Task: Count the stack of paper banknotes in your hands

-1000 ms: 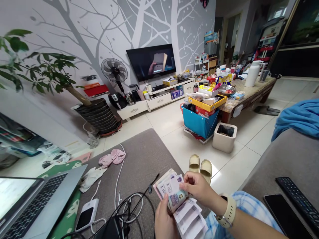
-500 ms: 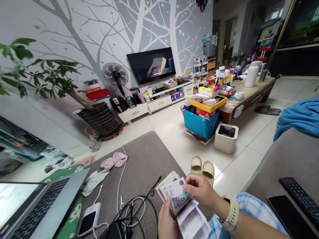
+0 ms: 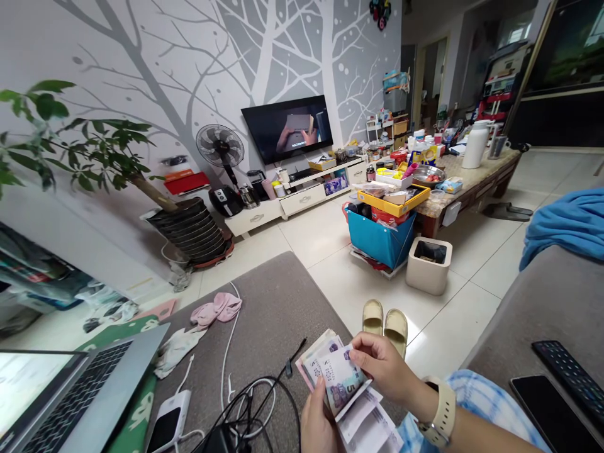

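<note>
Fingers (image 3: 364, 350) of the right hand (image 3: 384, 371) curve together over the upper edge of a fanned wad of banknotes (image 3: 336, 375), pressing on the top note, which shows a printed 5. The left hand (image 3: 315, 426) cradles the wad from below, its thumb on the face of the notes; its other fingers are hidden behind the paper, so their spread cannot be told. White printed slips (image 3: 364, 428) hang beneath the notes, cut off by the lower edge of the view. The hands are above a grey sofa (image 3: 278, 302), near tangled black cables (image 3: 250, 402), a white power bank (image 3: 165, 418) and a laptop (image 3: 89, 393) cut off at left. A smartphone (image 3: 552, 409) and a TV remote (image 3: 573, 372) lie at right; a watch (image 3: 441, 415) circles the right wrist.
</note>
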{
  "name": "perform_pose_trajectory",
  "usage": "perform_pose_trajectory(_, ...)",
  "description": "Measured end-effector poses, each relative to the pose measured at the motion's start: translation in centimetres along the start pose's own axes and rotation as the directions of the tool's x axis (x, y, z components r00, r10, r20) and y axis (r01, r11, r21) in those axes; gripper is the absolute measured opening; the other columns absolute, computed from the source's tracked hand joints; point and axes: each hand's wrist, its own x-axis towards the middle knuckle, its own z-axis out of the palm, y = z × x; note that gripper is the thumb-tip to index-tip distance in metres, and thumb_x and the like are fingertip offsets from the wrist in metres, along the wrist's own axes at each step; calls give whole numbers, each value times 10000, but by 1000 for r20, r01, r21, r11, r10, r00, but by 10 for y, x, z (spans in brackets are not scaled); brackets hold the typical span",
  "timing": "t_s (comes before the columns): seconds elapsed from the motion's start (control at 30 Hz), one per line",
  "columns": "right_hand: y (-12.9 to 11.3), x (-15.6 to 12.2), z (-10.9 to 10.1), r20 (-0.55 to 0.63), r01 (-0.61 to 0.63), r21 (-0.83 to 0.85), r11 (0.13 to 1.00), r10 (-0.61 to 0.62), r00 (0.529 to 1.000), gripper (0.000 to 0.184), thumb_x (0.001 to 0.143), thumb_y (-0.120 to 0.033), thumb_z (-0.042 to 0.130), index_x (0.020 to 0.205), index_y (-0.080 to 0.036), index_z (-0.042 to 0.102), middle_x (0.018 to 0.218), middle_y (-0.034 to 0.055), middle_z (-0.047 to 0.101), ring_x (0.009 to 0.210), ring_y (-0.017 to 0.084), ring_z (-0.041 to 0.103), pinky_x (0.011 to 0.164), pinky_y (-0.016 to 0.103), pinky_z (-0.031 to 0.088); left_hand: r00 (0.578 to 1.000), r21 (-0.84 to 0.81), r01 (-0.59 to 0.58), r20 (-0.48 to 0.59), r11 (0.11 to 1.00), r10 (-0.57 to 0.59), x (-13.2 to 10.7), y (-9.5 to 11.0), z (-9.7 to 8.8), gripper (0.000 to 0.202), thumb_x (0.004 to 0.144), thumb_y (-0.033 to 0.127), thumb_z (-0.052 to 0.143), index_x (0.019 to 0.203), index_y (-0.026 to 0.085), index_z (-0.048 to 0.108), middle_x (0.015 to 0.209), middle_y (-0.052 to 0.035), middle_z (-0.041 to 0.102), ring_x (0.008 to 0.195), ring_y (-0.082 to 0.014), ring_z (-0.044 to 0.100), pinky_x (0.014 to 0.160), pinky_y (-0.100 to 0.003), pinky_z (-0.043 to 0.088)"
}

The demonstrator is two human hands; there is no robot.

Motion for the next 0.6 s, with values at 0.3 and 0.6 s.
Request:
perform_pose_trajectory(0.3, -5, -2, 0, 0, -4, -32, 999, 4, 1000, 317, 825, -443, 620, 710, -160, 538, 574, -49, 408, 522, 88, 338, 482, 236, 238, 998, 27, -38, -39, 999, 39, -1, -1, -1, 169, 790, 230, 542, 807, 130, 677, 825, -127, 735, 767, -263, 702, 725, -355, 540)
perform_pose_trajectory(0.6, -4, -3, 0, 13, -3, -14, 1000, 3, 1000, 295, 836, -409, 618, 709, -155, 536, 582, -50, 408, 524, 82, 337, 484, 232, 241, 995, 95, -97, -25, 991, 100, 3, -5, -6, 188, 767, 269, 576, 800, 122, 688, 804, -111, 725, 750, -244, 686, 703, -331, 516)
